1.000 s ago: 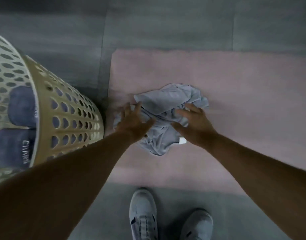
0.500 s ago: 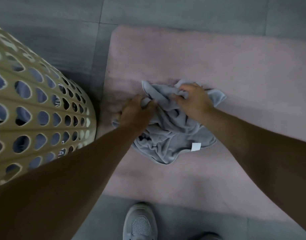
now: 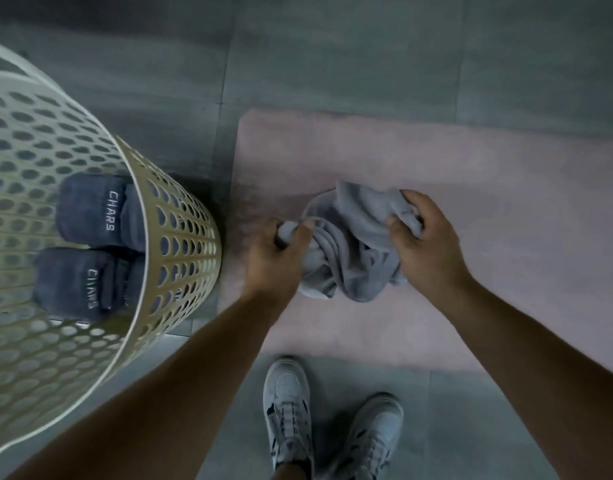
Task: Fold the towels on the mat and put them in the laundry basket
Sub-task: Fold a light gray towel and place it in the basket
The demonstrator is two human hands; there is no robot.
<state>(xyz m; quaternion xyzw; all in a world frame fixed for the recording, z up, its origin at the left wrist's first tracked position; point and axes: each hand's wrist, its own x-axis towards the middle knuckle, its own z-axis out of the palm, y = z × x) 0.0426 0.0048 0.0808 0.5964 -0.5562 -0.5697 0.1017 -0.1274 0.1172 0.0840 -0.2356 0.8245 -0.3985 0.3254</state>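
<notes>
From the head view, we see a crumpled grey towel (image 3: 350, 244) on the pink mat (image 3: 506, 202), just right of the laundry basket (image 3: 180, 237), where two folded dark towels (image 3: 90, 251) lie. Our left hand (image 3: 277, 261) and right hand (image 3: 426, 247) each clench bunched cloth. We judge folding is starting; next we must find the corners and spread the towel flat.

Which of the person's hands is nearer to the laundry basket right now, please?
Left. The left hand grips the grey towel on the side toward the laundry basket; the right hand grips the towel's far side.
</notes>
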